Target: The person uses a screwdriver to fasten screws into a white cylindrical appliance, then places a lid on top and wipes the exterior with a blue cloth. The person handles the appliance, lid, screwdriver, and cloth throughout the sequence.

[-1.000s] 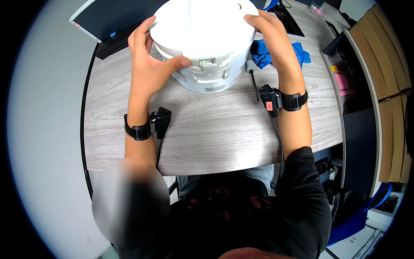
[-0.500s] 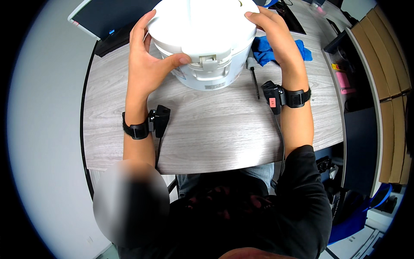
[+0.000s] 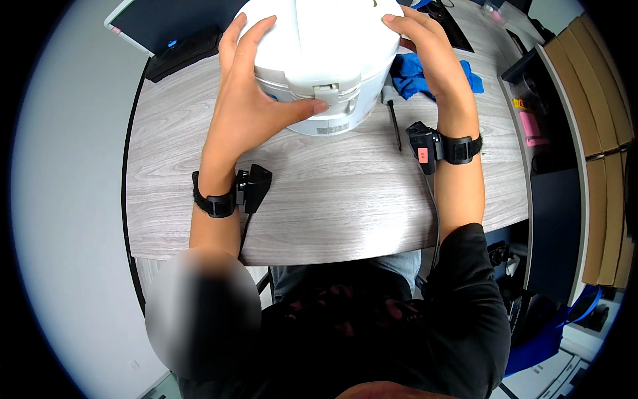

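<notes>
A round white bucket (image 3: 362, 110) with a domed white lid (image 3: 332, 40) stands at the far side of the desk, its top cut off by the picture's upper edge. At its front sits a white latch (image 3: 344, 100). My left hand (image 3: 256, 100) spans the lid's left front, fingertips on top and thumb reaching across to the latch, covering part of it. On the right, my right hand (image 3: 432, 56) grips the lid's rim, thumb on top and the other fingers partly hidden behind the edge. Each wrist wears a strapped black device.
A crumpled blue cloth (image 3: 412, 76) and a grey-and-black slim tool (image 3: 393, 116) lie right of the bucket on the wood-grain desk (image 3: 332, 193). A monitor (image 3: 179, 23) stands back left. Shelving (image 3: 555, 166) and cardboard boxes (image 3: 601, 126) line the right side.
My left hand has moved right and inward over the lid, its thumb now across the latch. The bucket has shifted slightly right and up in the picture; my right hand stays on the rim.
</notes>
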### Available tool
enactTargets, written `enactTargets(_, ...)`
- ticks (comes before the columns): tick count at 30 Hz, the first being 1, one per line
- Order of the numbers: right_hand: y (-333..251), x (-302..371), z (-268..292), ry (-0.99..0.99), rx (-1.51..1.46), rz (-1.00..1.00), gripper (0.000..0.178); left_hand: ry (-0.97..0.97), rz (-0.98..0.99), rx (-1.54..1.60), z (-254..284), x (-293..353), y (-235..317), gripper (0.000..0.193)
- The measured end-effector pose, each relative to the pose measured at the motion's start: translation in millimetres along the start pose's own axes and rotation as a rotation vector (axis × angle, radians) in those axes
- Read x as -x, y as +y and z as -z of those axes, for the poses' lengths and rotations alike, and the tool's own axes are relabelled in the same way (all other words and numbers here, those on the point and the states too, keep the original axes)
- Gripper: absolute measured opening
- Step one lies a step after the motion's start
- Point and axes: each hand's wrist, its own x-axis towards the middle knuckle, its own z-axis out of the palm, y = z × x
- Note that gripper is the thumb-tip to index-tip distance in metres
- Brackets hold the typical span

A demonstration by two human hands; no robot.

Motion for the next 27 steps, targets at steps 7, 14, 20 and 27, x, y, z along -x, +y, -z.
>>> enactTargets(7, 2, -1, 1, -0.031, -0.002, -0.039, 0.057, 0.029, -0.023, 0.001, -1, 3, -2, 0.102)
enactTargets(14, -10, 2, 3, -0.027, -0.168, 0.004, 0.068, 0.014, -0.039, -0.078, 3, 2, -2, 0.100)
enactTargets(20, -11, 3, 4, -0.089, -0.066, 0.005, 0.065, -0.048, -0.056, -0.045, 9, 2, -6, 0.078)
enactTargets(27, -6, 1, 3, -0.105, -0.070, 0.021, 0.062, 0.008, -0.002, 0.014, 8, 2, -20, 0.045)
